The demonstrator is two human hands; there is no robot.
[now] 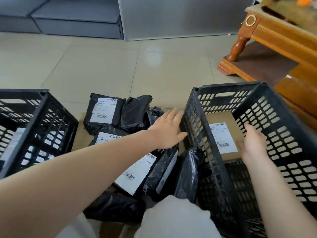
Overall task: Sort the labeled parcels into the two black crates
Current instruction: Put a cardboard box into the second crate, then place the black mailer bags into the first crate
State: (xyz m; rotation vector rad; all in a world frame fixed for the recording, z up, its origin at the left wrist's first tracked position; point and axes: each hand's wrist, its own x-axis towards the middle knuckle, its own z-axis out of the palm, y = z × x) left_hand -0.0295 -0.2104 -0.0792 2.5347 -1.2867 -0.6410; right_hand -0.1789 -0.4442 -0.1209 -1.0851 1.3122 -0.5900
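The brown cardboard box with a white shipping label (222,136) lies inside the right-hand black perforated plastic crate (281,134), right of centre in the frame, label facing up. Its long axis runs from the near end of the crate toward the far end, tilted slightly to the left at the top.

The right hand (253,146) is inside this crate at the near right corner of the box. Its fingers (252,133) are spread and relaxed, lying against or just beside the box edge; they clamp nothing. Whether they touch the cardboard cannot be determined.

The left hand (169,130) is at frame centre, outside the crate, with its fingers straight and apart, against or just short of the crate's left wall. It holds nothing.

Below and left of the left hand, on the tiled floor (103,66), lies the unsorted pile: black plastic mailer bags with white barcode labels (120,134). The pile sits between the two crates. The left hand is directly above it and is the nearer hand for the next pick, as judged from position; the right hand must first clear the crate wall.

The left-hand black perforated plastic crate (42,121) is at the left edge of the frame; light-coloured contents show through its side slots.

An orange-brown wooden furniture piece with a turned leg (267,31) occupies the upper right.
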